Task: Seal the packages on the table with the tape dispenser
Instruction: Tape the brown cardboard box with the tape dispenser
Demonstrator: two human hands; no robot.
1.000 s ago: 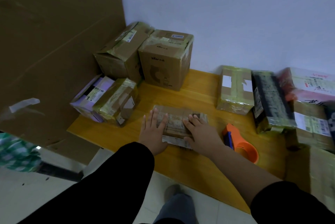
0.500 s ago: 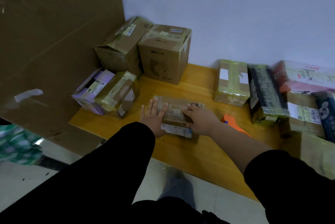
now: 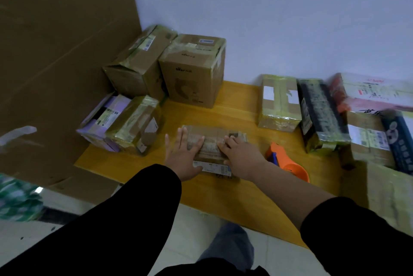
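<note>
Since half a second ago the tape dispenser [image 3: 288, 165] has come out from behind the right forearm, while both hands have stayed on the package [image 3: 212, 139].

Head view. The package lies flat on the table [image 3: 237, 103], close to its near edge, which runs aslant from lower left to lower right above the floor [image 3: 196, 226]. Bare wood lies open behind the package as far as the back box [image 3: 192, 77], and in a narrower strip between the package and the left parcels [image 3: 131, 123]. A cardboard sheet [image 3: 55, 63] closes the left side; the wall [image 3: 268, 18] closes the back. A row of wrapped parcels [image 3: 279, 101] fills the right, well apart from the package. The dispenser lies just right of the package, beside the right wrist, touched by neither hand.

Left hand [image 3: 182, 155]: fingers straight and together, flat against the package's left end, thumb laid across its top. Right hand [image 3: 240, 155]: palm down, fingers [image 3: 228, 141] pressing the top at the right end, not curled round it. Both arms reach forward, converging on the package.
</note>
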